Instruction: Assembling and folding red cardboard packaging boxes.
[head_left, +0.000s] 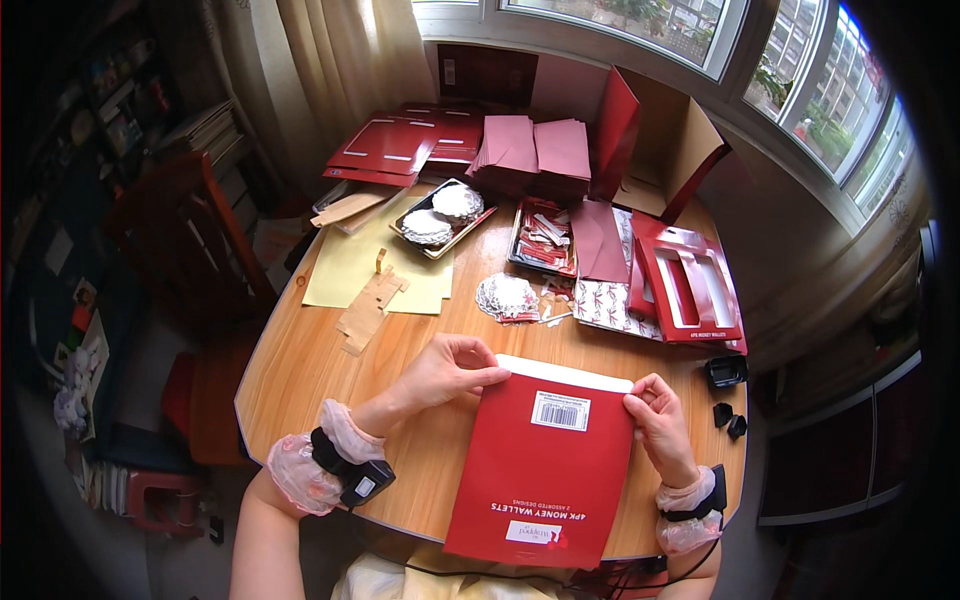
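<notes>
A flat red cardboard sleeve [545,460] with a white strip along its far edge lies before me over the table's near edge. A white barcode label is near its far end, and its print is upside down to me. My left hand [447,372] pinches the far left corner between thumb and fingers. At the far right corner, my right hand [657,415] is closed on the edge in the same way. Just beyond the sleeve sits a pile of white scalloped paper pieces [507,296] with red-and-white scraps beside it.
Farther back are a black tray of white scalloped pieces [428,227], a tray of red-and-white strips [543,236], pink envelope stacks [562,147], red card sheets [380,145] and an open carton [650,140]. Red window-cut sleeves [695,285] lie right, near small black containers [726,371].
</notes>
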